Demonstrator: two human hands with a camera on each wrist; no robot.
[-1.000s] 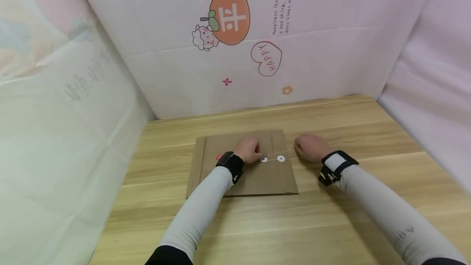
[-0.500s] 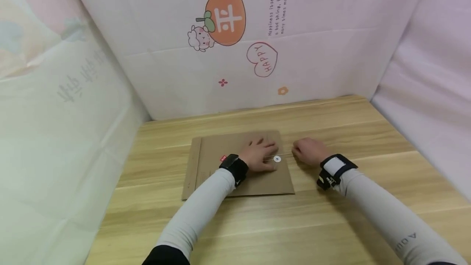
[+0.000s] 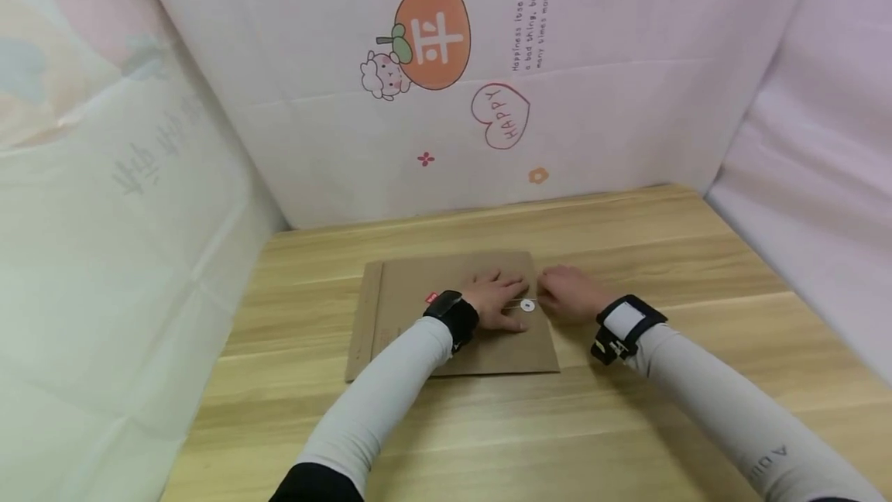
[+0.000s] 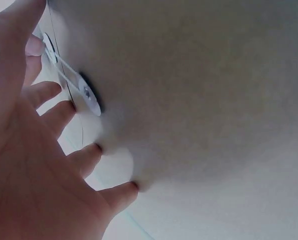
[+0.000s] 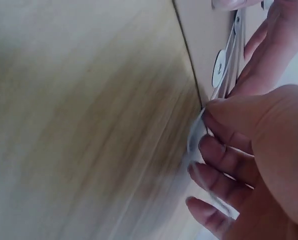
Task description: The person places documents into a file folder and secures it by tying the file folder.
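A brown kraft-paper string-tie envelope (image 3: 411,277) lies flat on the wooden table. My left hand (image 3: 493,302) rests on its right part, fingers spread and fingertips touching the paper. One white button disc (image 3: 527,305) shows beside these fingers; the left hand covers the other in the head view. Both appear in the left wrist view, where thin string (image 4: 67,71) runs between the near disc (image 4: 91,95) and the far one. Just past the envelope's right edge, my right hand (image 3: 571,293) pinches the string (image 5: 190,142) between thumb and forefinger, its loose end trailing below the fingers.
Wooden tabletop (image 3: 481,440) surrounds the envelope. A printed white cloth (image 3: 334,153) hangs behind the table, with more cloth at the left and right sides. Each wrist wears a black strap with a camera.
My left hand has gone from curled fingers by the left disc to spread fingers on the envelope. My right hand has moved left with the string, closer to the envelope's edge.
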